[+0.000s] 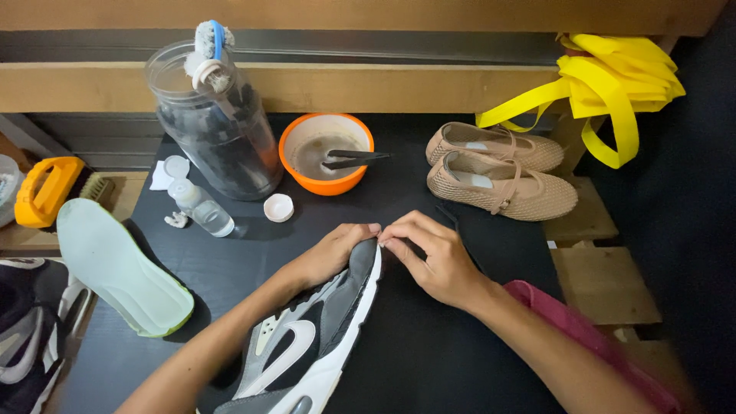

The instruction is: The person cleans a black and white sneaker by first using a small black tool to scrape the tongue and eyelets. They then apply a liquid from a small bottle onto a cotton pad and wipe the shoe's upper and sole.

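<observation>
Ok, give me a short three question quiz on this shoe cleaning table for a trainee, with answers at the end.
1. True or false: both hands are on the toe end of the grey, black and white sneaker.
2. What rests inside the orange bowl?
A) a dark-handled tool
B) a sponge
C) a shoelace
3. Which thing lies left of the sneaker, sole side up?

Key
1. True: the left hand and right hand meet at its toe.
2. A, the dark-handled tool lies in cloudy liquid.
3. The pale green insole.
</observation>
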